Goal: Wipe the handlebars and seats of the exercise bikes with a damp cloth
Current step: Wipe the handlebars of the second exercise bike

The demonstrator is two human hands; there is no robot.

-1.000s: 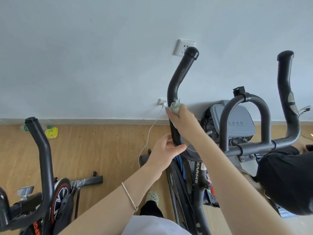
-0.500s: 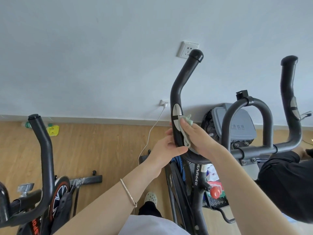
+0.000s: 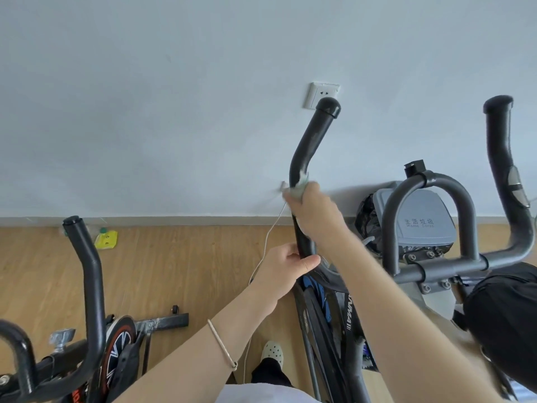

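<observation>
The black left handlebar [image 3: 312, 141] of the bike in front of me rises towards a wall socket. My right hand [image 3: 315, 213] wraps around its middle with a pale green cloth [image 3: 299, 189] pressed against the bar; only the cloth's upper edge shows above my fingers. My left hand [image 3: 286, 266] grips the same bar lower down, at its bend. The right handlebar [image 3: 505, 175] and the grey centre loop [image 3: 430, 181] stand untouched. The black seat [image 3: 505, 315] is at the right edge.
A second exercise bike with a black handlebar [image 3: 87, 271] and red-rimmed flywheel [image 3: 119, 353] stands at the left. A white cable [image 3: 267, 242] hangs from a low wall plug. A grey bin [image 3: 421, 219] sits against the wall. A yellow bottle [image 3: 106, 238] lies on the wooden floor.
My right hand slid down the handlebar with the cloth, then back up to the bar's middle. My left hand kept its grip near the bend.
</observation>
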